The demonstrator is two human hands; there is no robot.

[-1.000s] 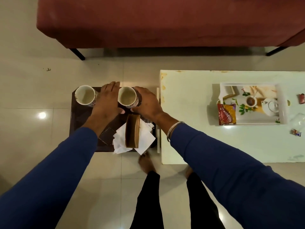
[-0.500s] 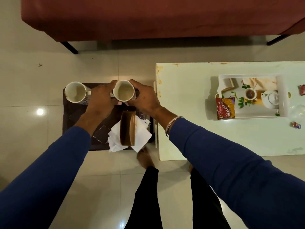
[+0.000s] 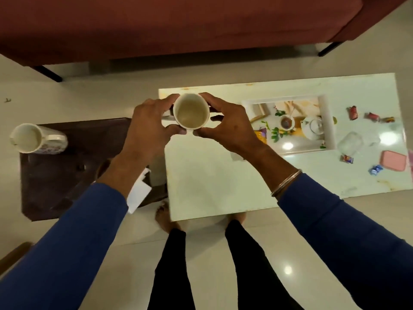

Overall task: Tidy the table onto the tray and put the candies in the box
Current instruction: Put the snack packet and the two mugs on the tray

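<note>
A white mug [image 3: 191, 111] is held in the air between my left hand [image 3: 149, 128] and my right hand [image 3: 225, 125], above the left end of the white table [image 3: 214, 175]. A second white mug [image 3: 33, 138] stands on the dark side table [image 3: 62, 175] at the left. The white tray [image 3: 326, 121] with a printed tea picture lies on the white table to the right of my hands. Several wrapped candies [image 3: 353, 112] lie scattered beyond the tray. A pink box [image 3: 393, 163] and a clear lid [image 3: 350, 143] sit near them.
A dark red sofa [image 3: 178, 25] runs along the far side. White napkins [image 3: 139, 193] lie on the dark side table under my left arm. An orange snack packet [image 3: 261, 135] peeks out beside my right wrist. My legs and bare feet [image 3: 165, 218] stand at the table's near edge.
Both hands have lifted the mug off the dark side table and carried it right, over the white table's left end. The view has swung right, showing the candies and pink box.
</note>
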